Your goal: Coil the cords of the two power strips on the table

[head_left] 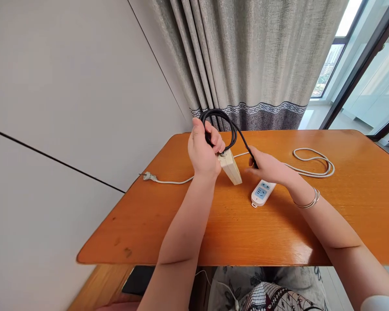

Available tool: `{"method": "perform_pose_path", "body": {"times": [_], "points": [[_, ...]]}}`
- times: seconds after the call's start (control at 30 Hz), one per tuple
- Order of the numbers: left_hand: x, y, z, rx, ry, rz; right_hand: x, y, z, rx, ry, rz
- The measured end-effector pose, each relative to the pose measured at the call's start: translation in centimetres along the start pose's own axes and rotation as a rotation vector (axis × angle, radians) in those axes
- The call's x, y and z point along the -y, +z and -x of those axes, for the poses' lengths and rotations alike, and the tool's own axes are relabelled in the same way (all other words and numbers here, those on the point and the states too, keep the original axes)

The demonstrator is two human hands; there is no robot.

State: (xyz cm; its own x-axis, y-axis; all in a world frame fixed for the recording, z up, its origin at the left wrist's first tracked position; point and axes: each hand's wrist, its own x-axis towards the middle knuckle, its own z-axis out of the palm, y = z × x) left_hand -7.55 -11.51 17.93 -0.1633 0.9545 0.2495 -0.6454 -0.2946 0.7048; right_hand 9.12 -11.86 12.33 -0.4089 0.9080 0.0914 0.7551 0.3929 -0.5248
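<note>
My left hand point(204, 144) is raised above the table, its fingers wrapped round a coiled black cable point(235, 136). A cream-coloured block, perhaps an old power strip point(231, 167), hangs tilted just below that hand, and the cable seems to run into its top. Off to the right, my right hand point(266, 165) pinches the free length of the same cable; the cable's far end is partly hidden by the fingers. Under the right hand lies a white power strip point(261, 193) with blue socket faces, its far part covered by the hand and wrist.
On the wooden table point(233, 233), a white cord point(330, 168) lies looped at the right. A white plug point(148, 176) rests near the left edge, beside the pale wall panel point(68, 108). A grey curtain point(262, 60) hangs behind. A glass door point(372, 73) stands at right.
</note>
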Motion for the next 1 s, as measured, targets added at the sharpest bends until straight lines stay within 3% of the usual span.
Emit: {"method": "perform_pose_path", "body": {"times": [0.13,0.23,0.4,0.53,0.73,0.83,1.0], "points": [[0.8,0.0,-0.1,-0.036,0.123,0.005,1.4,0.0,1.1,-0.001,0.046,0.453],[0.8,0.3,-0.1,-0.080,0.165,-0.014,2.3,-0.1,1.6,0.005,0.012,0.626],[0.8,-0.1,-0.4,-0.083,-0.033,-0.023,4.1,-1.0,3.0,-0.022,-0.073,0.663],[1.2,-0.5,-0.5,-0.006,-0.079,-0.093,5.0,-2.1,4.6,-0.089,-0.330,0.568],[2.0,-0.2,0.5,0.204,-0.022,-0.282,4.7,-2.6,5.1,-0.282,-0.601,0.185],[2.8,-0.1,1.3,0.354,-0.010,-0.346,4.3,-2.7,4.9,-0.342,-0.614,0.060],[4.6,-0.2,2.3,0.562,-0.002,-0.282,4.1,-2.9,4.9,-0.513,-0.508,-0.178]]}}
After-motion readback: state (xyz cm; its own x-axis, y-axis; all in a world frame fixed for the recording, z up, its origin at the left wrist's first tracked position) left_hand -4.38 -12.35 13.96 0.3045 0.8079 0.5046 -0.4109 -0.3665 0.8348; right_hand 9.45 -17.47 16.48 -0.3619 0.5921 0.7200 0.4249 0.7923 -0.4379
